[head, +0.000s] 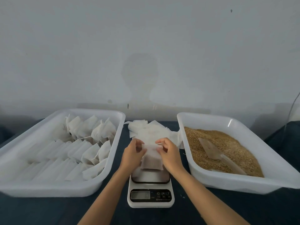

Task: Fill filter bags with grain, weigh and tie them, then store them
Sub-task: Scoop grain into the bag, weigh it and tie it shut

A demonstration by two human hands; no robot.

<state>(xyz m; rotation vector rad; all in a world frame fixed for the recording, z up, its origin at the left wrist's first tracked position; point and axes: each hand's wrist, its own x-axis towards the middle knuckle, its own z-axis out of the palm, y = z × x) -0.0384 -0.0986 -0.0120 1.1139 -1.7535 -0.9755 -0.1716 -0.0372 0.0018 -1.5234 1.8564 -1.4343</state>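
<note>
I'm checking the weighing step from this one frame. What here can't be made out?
- Scale readout: head view, digits too small and blurred.
- Scale platform: partly hidden by the filter bag and both hands.
- Bag's drawstring state: covered by fingers of left hand and right hand.
- Scoop handle end: translucent, indistinct against the grain.

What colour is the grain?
Golden brown, in the head view: grain in the right tray.

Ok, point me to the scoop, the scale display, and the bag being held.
scoop (211,150): head view, on its clear blade lying in the grain.
scale display (140,195): head view, middle of the grey screen.
filter bag (151,160): head view, on its filled lower body.
</note>
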